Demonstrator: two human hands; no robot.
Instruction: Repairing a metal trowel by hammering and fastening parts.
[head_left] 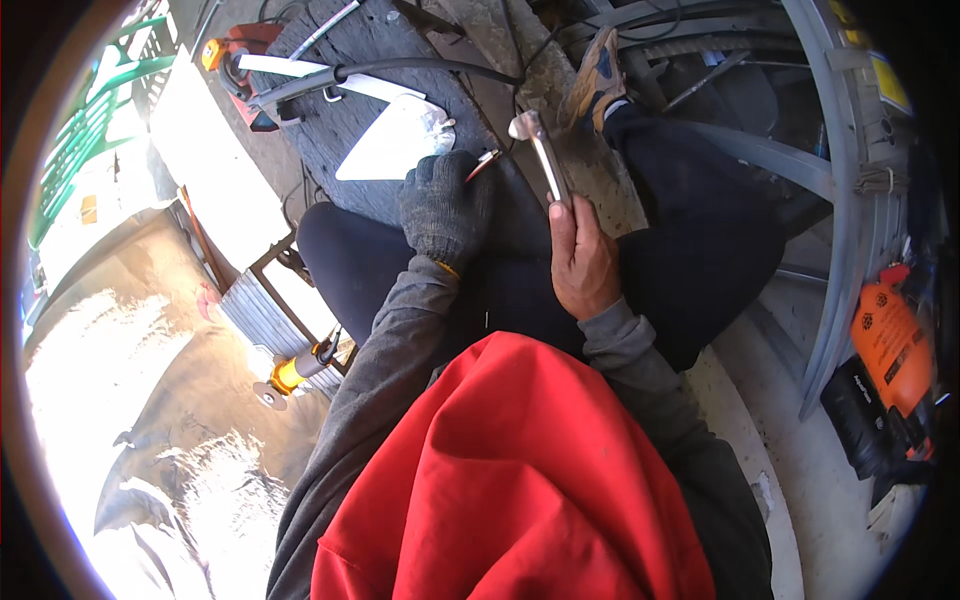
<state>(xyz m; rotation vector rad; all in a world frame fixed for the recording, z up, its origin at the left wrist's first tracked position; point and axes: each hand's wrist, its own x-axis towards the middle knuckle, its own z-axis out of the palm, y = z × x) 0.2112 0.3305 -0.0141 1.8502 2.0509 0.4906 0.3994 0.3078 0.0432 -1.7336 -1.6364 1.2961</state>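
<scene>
The bare right hand (584,262) is closed on a metal-handled hammer (547,165), its head toward eleven o'clock. The gloved left hand (446,208) grips a thin copper-coloured rod (482,166), pointing to two o'clock.

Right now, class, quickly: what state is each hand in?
Left hand: gloved, closed, apparently on a thin rod.
Right hand: closed, holding a hammer by its handle.
</scene>
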